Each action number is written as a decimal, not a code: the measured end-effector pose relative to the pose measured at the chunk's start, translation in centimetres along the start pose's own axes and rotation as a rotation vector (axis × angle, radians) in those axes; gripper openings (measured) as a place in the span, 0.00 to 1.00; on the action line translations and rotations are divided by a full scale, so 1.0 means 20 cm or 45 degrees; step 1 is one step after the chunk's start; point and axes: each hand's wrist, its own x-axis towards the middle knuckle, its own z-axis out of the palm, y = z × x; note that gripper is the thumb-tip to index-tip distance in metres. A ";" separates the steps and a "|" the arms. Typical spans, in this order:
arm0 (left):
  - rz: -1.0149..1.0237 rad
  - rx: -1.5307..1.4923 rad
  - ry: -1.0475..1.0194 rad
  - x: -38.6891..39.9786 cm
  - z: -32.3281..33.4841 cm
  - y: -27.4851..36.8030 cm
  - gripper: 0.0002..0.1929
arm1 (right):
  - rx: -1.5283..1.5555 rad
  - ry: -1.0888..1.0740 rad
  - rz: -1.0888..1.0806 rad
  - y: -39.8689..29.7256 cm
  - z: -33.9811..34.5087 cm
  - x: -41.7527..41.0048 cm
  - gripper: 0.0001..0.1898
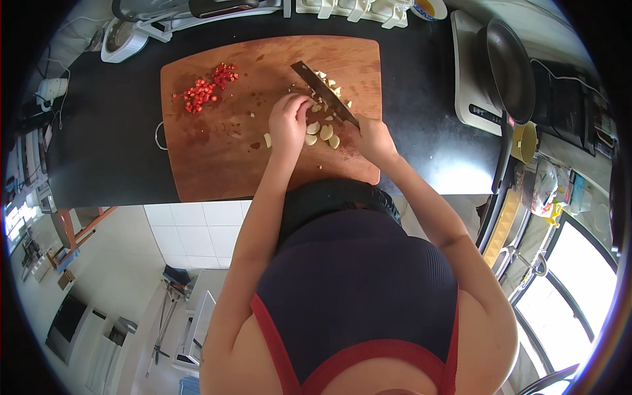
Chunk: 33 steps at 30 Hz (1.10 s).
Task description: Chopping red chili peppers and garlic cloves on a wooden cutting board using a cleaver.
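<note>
A wooden cutting board [222, 163] lies on the dark countertop before me. My right hand [373, 140] grips a cleaver [323, 91], its blade slanting up and left across the board. Just left of the blade, my left hand [290, 118] rests with bent fingers by small cut pieces of what looks like garlic [316, 107]; whether a piece is between the fingertips is hidden. Chopped bits [335, 91] lie along the blade's far side. Several whole peeled cloves [326, 132] sit between my hands, and one clove [267, 140] is left of my left wrist. Chopped red chilies [200, 94] are heaped at the board's upper left.
To the right, a frying pan [508, 74] stands on a white induction cooker [464, 74], its handle [502, 153] reaching toward the counter's front edge. A white rack [355, 10] and a small bowl [428, 9] are at the back. A metal ring handle [159, 136] projects from the board's left side.
</note>
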 end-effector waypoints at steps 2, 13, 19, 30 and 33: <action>-0.009 -0.009 -0.051 0.01 -0.02 0.01 0.05 | -0.124 0.100 -0.072 0.07 0.04 -0.03 0.11; 0.150 0.212 -0.165 -0.02 -0.01 -0.01 0.04 | -0.400 -0.036 -0.121 -0.04 0.04 0.03 0.10; 0.073 0.018 -0.154 -0.03 -0.05 0.00 0.04 | -0.185 0.092 -0.164 0.05 0.03 -0.03 0.10; 0.201 0.165 -0.244 -0.03 -0.02 0.00 0.05 | -0.367 -0.019 -0.045 0.01 0.10 0.03 0.11; 0.229 0.103 -0.244 -0.04 -0.02 0.03 0.04 | -0.232 -0.017 -0.041 0.06 0.07 0.00 0.11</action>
